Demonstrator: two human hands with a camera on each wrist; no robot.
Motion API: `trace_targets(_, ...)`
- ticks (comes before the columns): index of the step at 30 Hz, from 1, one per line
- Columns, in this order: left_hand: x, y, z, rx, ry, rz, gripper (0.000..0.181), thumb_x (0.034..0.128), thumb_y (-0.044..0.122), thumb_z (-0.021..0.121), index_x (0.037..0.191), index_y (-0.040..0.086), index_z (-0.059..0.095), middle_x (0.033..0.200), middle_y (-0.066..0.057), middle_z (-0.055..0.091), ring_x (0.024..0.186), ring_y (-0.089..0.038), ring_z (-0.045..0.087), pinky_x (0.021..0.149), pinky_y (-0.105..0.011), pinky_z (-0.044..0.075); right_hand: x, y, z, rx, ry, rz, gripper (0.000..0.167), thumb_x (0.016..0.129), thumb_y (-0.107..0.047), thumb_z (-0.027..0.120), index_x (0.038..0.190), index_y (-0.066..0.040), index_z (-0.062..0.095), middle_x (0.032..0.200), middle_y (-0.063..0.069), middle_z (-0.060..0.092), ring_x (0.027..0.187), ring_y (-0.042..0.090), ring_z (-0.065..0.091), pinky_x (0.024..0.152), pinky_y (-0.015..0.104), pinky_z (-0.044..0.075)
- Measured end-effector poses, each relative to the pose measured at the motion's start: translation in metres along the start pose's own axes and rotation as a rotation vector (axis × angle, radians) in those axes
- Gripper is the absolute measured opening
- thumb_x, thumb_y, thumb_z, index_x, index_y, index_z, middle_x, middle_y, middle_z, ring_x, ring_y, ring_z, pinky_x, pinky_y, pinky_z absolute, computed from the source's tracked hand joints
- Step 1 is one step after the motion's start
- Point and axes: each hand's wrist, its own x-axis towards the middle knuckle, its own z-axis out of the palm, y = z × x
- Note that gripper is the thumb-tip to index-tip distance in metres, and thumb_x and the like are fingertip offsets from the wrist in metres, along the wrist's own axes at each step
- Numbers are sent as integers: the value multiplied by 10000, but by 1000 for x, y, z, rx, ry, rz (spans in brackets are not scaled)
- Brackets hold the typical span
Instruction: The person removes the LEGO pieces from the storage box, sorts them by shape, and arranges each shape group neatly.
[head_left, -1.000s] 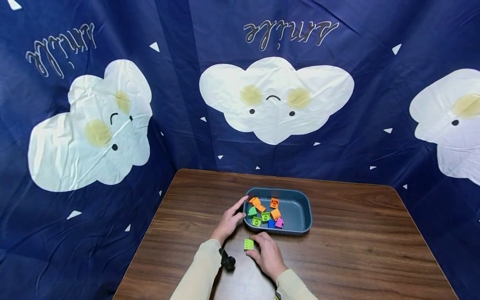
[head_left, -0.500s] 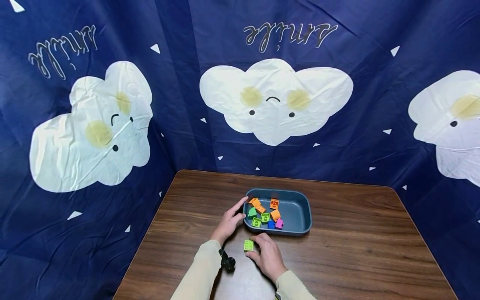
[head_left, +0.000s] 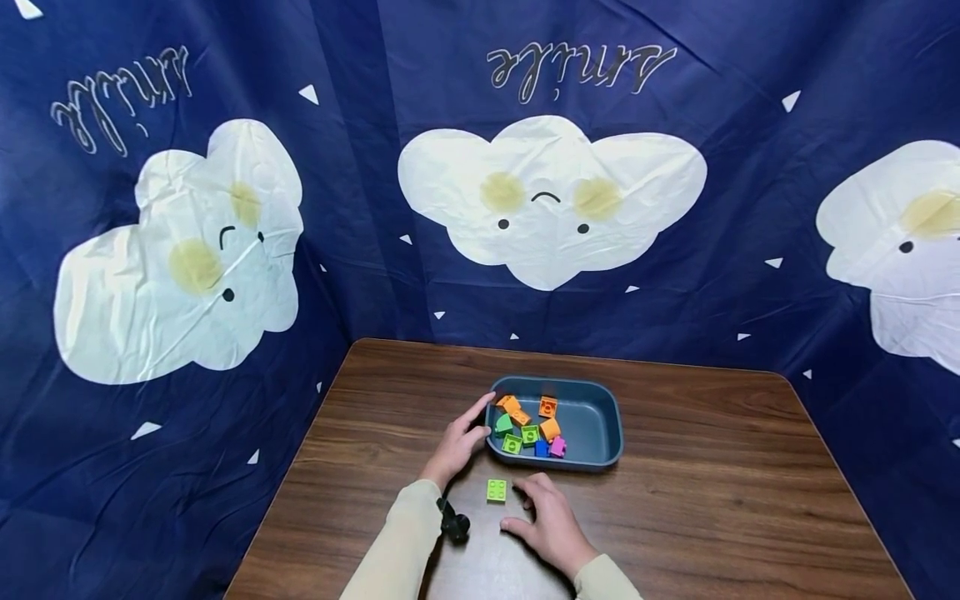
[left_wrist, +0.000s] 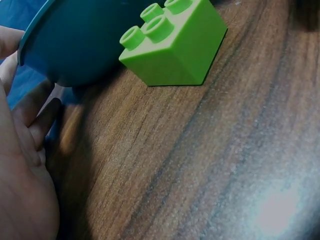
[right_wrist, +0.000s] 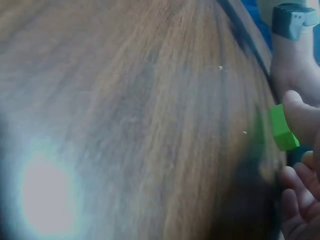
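A lime-green toy building brick (head_left: 497, 491) stands studs up on the wooden table in front of a dark teal bin (head_left: 600, 460). My right hand (head_left: 553, 523) is just to the right of that brick, apart from it, thumb and fingers spread with nothing between them. My left hand (head_left: 454, 447) touches the bin's left side with its fingers stretched. In the left wrist view, a digit of that hand meets the bin's rim (left_wrist: 31, 30), with the brick (left_wrist: 170, 50) close by. The right wrist view shows the brick (right_wrist: 282, 127) partly behind the right thumb.
Inside the bin lie several bricks: orange ones (head_left: 548, 407), lime-green ones (head_left: 512, 444), a green one (head_left: 503, 426), a blue one (head_left: 542, 449) and a pink one (head_left: 557, 447). A navy curtain with clouds (head_left: 555, 200) hangs behind the table (head_left: 712, 467).
My right hand has let go of the lime-green brick and drawn back to the right. The brick stays where it was; my left hand and the bin have not moved.
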Motion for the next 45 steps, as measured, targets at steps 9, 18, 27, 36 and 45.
trace_targets(9, 0, -1, -1, 4, 21, -5, 638, 1002, 191, 593, 1580, 430, 465, 1614, 116, 466, 1533, -230, 364, 1241, -605, 245, -8, -28, -39, 25, 45, -160, 494, 876, -260, 864, 1295, -38, 724, 1137, 4, 652, 889, 154, 650, 774, 256, 570)
trace_targets(18, -1, 0, -1, 14, 7, -2, 641, 1011, 184, 582, 1595, 411, 449, 1618, 120, 463, 1528, -242, 376, 1237, -596, 262, 27, -17, -86, -124, 227, -220, 389, 888, -215, 855, 1238, -79, 752, 1137, 45, 719, 973, 200, 694, 850, 374, 601)
trace_targets(27, -4, 2, 0, 35, 6, 1, 630, 1020, 196, 575, 1612, 362, 440, 1623, 92, 462, 1515, -257, 392, 1225, -609, 278, 68, 6, -100, -276, 37, -89, 354, 908, -220, 831, 1215, -54, 775, 1155, 65, 730, 1080, 258, 679, 961, 486, 573)
trace_targets(36, -4, 0, 1, 32, 22, 0, 643, 1005, 194, 592, 1592, 415, 454, 1604, 95, 482, 1444, -204, 456, 1195, -545, 335, 100, -5, -88, -444, -144, -131, 308, 899, -232, 833, 1137, -43, 782, 1106, 99, 756, 1061, 316, 695, 934, 508, 571)
trace_targets(45, -4, 0, 1, 71, 32, 21, 630, 1009, 222, 580, 1599, 397, 450, 1614, 61, 480, 1499, -281, 421, 1206, -606, 316, 121, -12, -80, -615, -289, -82, 222, 829, -223, 899, 990, -113, 792, 891, 2, 706, 797, 178, 662, 747, 408, 585)
